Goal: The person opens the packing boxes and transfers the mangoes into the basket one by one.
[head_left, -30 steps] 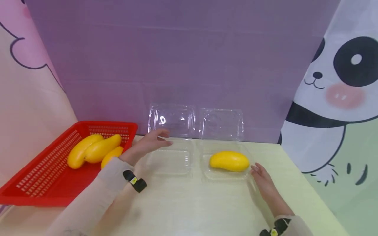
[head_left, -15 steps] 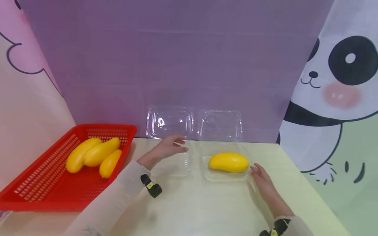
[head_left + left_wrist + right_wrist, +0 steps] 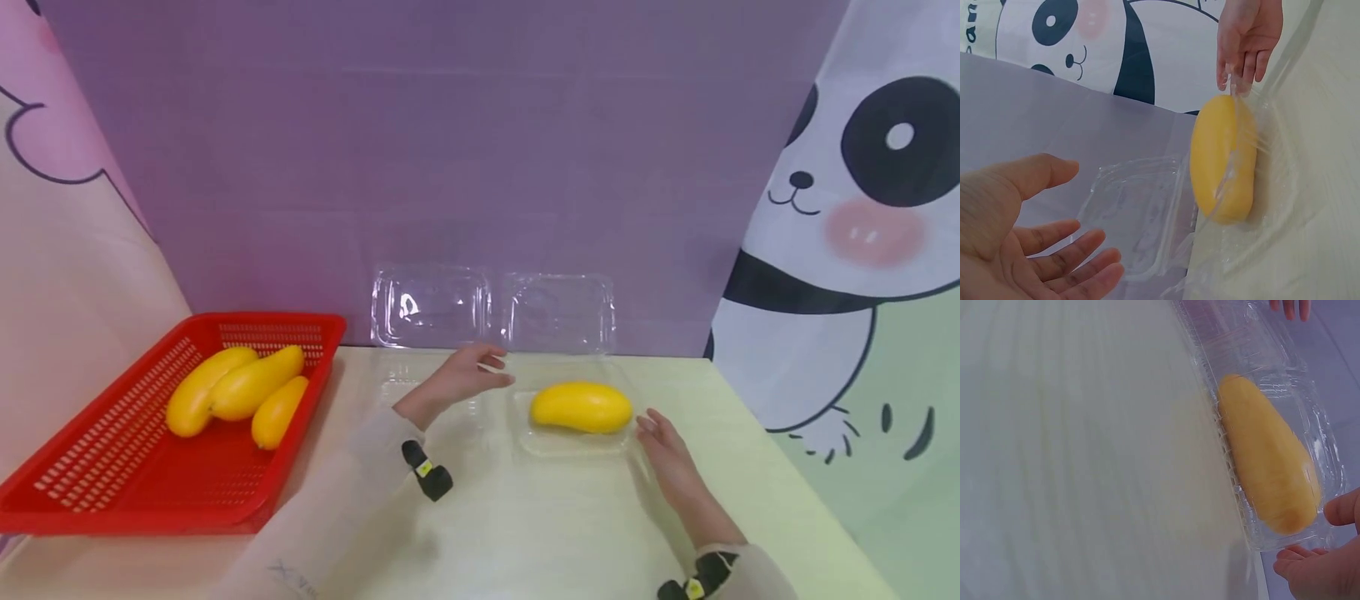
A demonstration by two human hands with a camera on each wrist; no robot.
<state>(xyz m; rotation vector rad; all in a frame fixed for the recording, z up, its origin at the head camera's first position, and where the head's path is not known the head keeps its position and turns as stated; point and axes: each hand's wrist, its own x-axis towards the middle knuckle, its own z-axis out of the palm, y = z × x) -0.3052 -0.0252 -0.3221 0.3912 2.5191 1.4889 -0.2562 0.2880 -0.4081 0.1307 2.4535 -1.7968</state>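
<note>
One yellow mango (image 3: 581, 407) lies in the base of the right clear plastic clamshell box (image 3: 573, 447), whose lid (image 3: 558, 312) stands raised behind it. My left hand (image 3: 468, 373) hovers over the inner side of the left clamshell box (image 3: 431, 308), its fingers apart and holding nothing. In the left wrist view, the left thumb and fingers (image 3: 1054, 265) spread beside a raised lid. My right hand (image 3: 675, 462) is at the right end of the box with the mango. Its relaxed fingertips (image 3: 1291, 556) are right at the box rim, with the thumb at the other side of the corner.
A red plastic basket (image 3: 255, 504) stands at the left, holding more mangoes (image 3: 240, 392). The pale tabletop (image 3: 525, 533) runs back to a purple backdrop (image 3: 450, 150). A panda-printed cloth (image 3: 870, 217) hangs along the right side.
My left hand has moved right, from beside the basket across the left box toward the mango. The right hand and the mango have stayed in place.
</note>
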